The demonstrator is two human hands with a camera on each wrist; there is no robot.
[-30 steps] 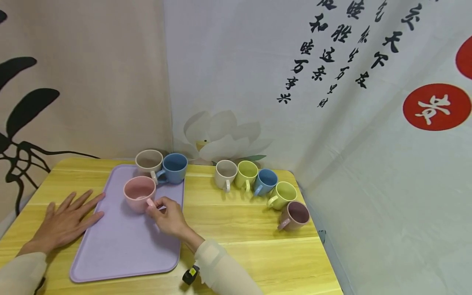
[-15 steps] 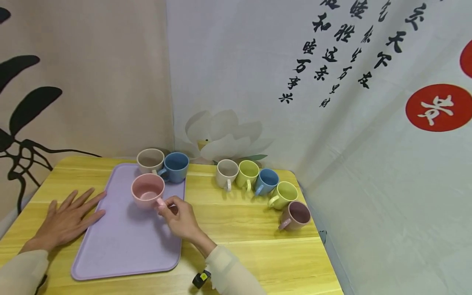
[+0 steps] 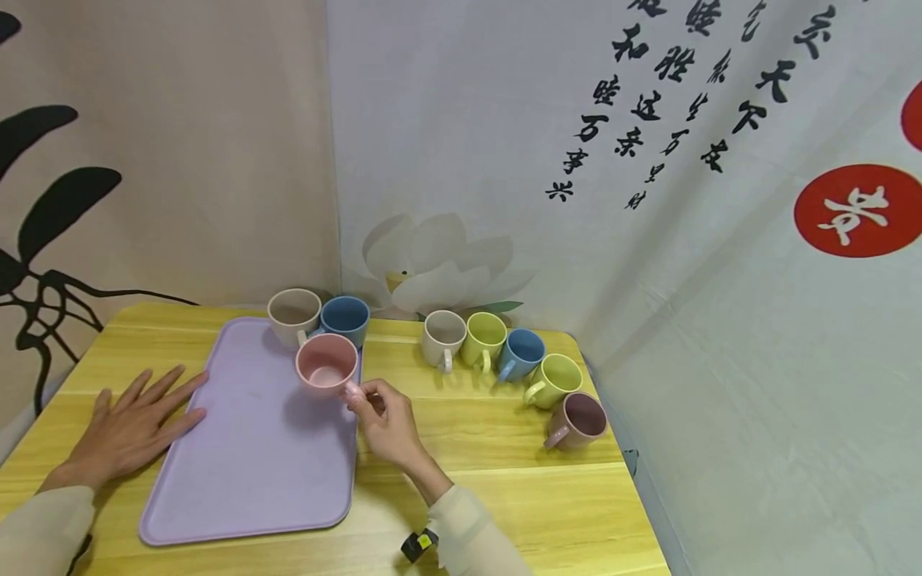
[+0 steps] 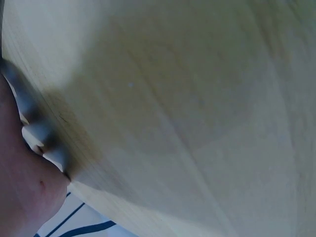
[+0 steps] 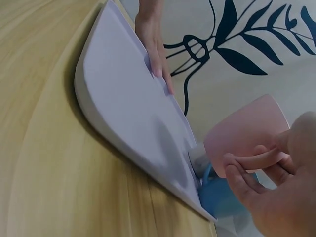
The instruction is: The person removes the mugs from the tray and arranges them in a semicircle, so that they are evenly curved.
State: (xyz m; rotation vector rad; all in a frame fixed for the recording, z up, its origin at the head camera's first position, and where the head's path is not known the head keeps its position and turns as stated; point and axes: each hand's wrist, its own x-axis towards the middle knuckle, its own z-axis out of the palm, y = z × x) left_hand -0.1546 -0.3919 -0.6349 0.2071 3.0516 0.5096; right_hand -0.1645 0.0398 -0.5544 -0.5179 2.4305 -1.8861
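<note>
My right hand [image 3: 392, 424] pinches the handle of a pink cup [image 3: 326, 366], held upright above the right edge of the lilac tray [image 3: 238, 480]. In the right wrist view the pink cup [image 5: 247, 133] hangs clear of the tray, thumb and fingers on its handle. Flat beside the tray's left edge lies my left hand [image 3: 133, 428], its fingers spread and their tips on the rim. A beige cup [image 3: 294, 314] and a blue cup [image 3: 346, 316] stand at the tray's far end, the blue one partly hidden behind the pink cup.
To the right on the wooden table [image 3: 504, 512] stands a curved row of cups: beige [image 3: 442, 339], yellow-green [image 3: 483, 340], blue [image 3: 520, 354], yellow [image 3: 554, 380] and mauve [image 3: 579, 420]. Behind the table hangs a printed cloth [image 3: 446, 144].
My right hand has lifted the pink cup off the tray and carried it rightward to the tray's right edge. The left hand has stayed in place.
</note>
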